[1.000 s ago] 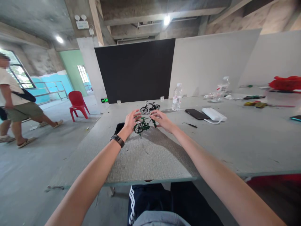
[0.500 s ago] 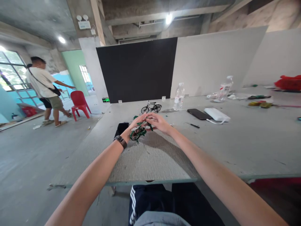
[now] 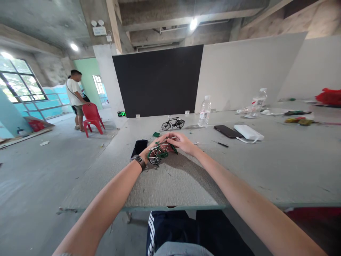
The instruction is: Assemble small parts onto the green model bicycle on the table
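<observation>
A small green model bicycle (image 3: 165, 154) is between my hands over the near part of the table. One spoked wheel faces me at its left end. My left hand (image 3: 157, 140) reaches behind the bicycle, fingers curled round its far side. From the right, my right hand (image 3: 182, 143) grips the bicycle's other end with bent fingers and thumb. The fingers hide part of the frame there, so the other wheel does not show. A black model bicycle (image 3: 173, 123) stands upright on the table beyond my hands. Close to my left hand lies a small green piece (image 3: 156, 134).
A phone (image 3: 139, 148) lies left of my hands. To the right are a water bottle (image 3: 204, 112), a dark phone (image 3: 227, 131), a white power bank (image 3: 248, 132) and a thin screwdriver (image 3: 220, 143). A person (image 3: 76, 94) stands by a red chair (image 3: 92, 115).
The green model bicycle has turned in my hands and now shows more side-on. The person in the background has walked right to the red chair and has a hand on it.
</observation>
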The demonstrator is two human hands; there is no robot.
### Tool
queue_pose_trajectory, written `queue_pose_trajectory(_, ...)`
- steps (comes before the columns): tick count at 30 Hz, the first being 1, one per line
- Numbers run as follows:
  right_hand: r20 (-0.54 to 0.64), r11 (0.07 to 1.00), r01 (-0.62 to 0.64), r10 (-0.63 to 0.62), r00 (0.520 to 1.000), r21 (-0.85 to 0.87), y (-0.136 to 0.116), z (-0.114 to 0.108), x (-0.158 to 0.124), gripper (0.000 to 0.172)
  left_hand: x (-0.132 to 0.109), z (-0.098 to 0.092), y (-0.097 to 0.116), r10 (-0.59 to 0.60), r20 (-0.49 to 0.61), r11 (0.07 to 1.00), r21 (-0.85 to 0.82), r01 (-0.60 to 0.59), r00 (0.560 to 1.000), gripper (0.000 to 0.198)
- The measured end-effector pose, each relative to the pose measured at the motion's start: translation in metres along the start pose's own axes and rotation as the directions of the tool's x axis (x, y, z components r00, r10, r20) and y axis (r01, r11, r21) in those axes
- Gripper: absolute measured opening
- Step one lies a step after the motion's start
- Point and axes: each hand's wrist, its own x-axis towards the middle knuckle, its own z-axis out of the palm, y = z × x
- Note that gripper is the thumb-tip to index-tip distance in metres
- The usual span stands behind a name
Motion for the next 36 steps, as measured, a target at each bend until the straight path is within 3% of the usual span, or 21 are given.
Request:
queue_pose_trajectory(5, -0.041, 1.0, 0.008, -0.008, 0.999, -0.004, 0.007, -0.001, 0.002, 0.039, 0.0, 0.002, -0.002, 0.013, 0.063, 1.0, -0.029, -0.011, 0.998, 0.046)
queue_pose_trajectory(10, -0.031, 0.998, 0.011, -0.013, 0.999, -0.055, 0.003, -0.002, 0.0, 0.037, -0.002, 0.002, 0.001, 0.002, 0.02, 1.0, -0.004, -0.002, 1.0, 0.058)
queue_pose_trajectory(15, -0.08, 0.997, 0.044, -0.049, 0.996, -0.064, -0.002, -0.001, -0.001, 0.033, -0.011, 0.008, 0.006, 0.001, 0.15, 0.997, -0.076, 0.01, 0.989, 0.074)
queue_pose_trajectory(21, -0.086, 0.995, 0.075, -0.08, 0.993, -0.064, -0.003, 0.0, 0.0, 0.028, -0.016, 0.018, 0.009, -0.037, 0.086, 0.997, -0.07, 0.043, 0.996, 0.07)
queue_pose_trajectory(28, -0.108, 0.993, 0.056, -0.067, 0.992, -0.101, -0.007, -0.001, 0.001, 0.032, 0.0, 0.021, 0.007, -0.068, 0.045, 0.996, -0.049, 0.07, 0.997, 0.054)
queue_pose_trajectory(33, -0.18, 0.993, 0.035, -0.056, 0.982, -0.116, -0.004, 0.0, -0.001, 0.03, 0.003, 0.021, 0.006, -0.136, 0.036, 0.99, -0.037, 0.137, 0.99, 0.055)
queue_pose_trajectory(36, -0.216, 0.993, 0.072, -0.091, 0.972, -0.095, 0.003, -0.001, 0.001, 0.028, -0.003, 0.017, 0.002, -0.099, 0.046, 0.994, -0.047, 0.101, 0.994, 0.059)
